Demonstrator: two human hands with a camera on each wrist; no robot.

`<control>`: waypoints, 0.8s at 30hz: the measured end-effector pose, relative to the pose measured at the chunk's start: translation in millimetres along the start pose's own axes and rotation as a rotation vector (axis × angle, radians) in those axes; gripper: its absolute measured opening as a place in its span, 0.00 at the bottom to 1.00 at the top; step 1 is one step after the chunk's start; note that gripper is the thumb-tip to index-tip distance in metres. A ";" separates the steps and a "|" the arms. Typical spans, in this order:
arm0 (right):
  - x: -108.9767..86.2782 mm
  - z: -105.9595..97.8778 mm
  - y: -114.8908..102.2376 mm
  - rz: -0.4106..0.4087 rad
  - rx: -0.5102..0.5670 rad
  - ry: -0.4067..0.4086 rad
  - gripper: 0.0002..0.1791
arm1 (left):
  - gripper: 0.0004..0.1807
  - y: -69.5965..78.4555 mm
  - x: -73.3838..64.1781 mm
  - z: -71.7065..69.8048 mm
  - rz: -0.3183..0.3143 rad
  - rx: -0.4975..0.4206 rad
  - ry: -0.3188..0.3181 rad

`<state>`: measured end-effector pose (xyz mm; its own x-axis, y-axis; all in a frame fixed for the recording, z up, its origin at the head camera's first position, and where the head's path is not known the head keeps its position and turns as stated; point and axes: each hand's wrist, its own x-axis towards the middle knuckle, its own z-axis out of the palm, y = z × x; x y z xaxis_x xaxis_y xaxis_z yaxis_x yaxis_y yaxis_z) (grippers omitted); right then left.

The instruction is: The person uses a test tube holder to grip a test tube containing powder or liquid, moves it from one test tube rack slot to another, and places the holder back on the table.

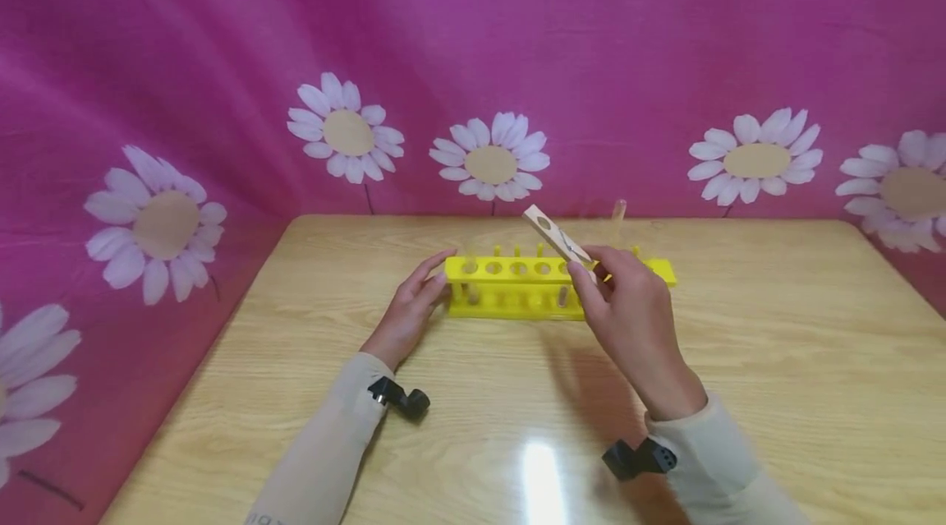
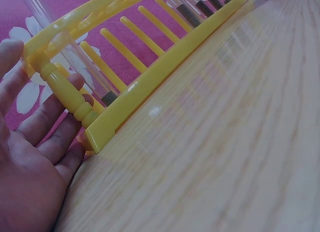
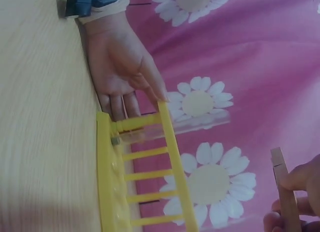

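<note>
A yellow test tube rack (image 1: 498, 313) stands on the table in the head view. My left hand (image 1: 409, 307) holds its left end, thumb at the top rail and fingers around behind the end post (image 2: 65, 91). My right hand (image 1: 636, 307) pinches a wooden test tube clamp (image 1: 550, 231) above the rack's right half, its oval notch pointing up and left. In the left wrist view, a glass test tube (image 2: 92, 74) with dark matter at its bottom sits in the nearest hole. Several more such tubes (image 2: 189, 15) stand towards the far end, partly hidden by my right hand in the head view.
The rack stands on a wood-grain table (image 1: 296, 410). Behind it and to the left hangs a magenta cloth (image 1: 613, 57) with white daisies. One tube top (image 1: 618, 213) rises above the rack behind my right hand. Yellow pegs (image 2: 132, 41) line the rack's back.
</note>
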<state>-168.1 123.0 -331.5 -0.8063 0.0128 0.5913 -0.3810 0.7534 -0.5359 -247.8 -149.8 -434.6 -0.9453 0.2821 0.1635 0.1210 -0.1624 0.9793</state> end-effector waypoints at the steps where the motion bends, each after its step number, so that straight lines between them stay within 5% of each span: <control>1: -0.4 -2.5 1.1 -0.002 -0.001 0.008 0.13 | 0.24 0.4 0.0 -0.7 0.002 -0.001 -0.001; 24: -5.3 -55.2 23.2 0.183 -0.057 0.094 0.19 | 0.27 0.5 -1.0 0.2 -0.011 -0.004 -0.008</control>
<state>-147.7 176.7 -313.7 -0.8128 0.2127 0.5423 -0.2036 0.7685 -0.6066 -246.7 -150.0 -434.2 -0.9440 0.2917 0.1542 0.1099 -0.1628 0.9805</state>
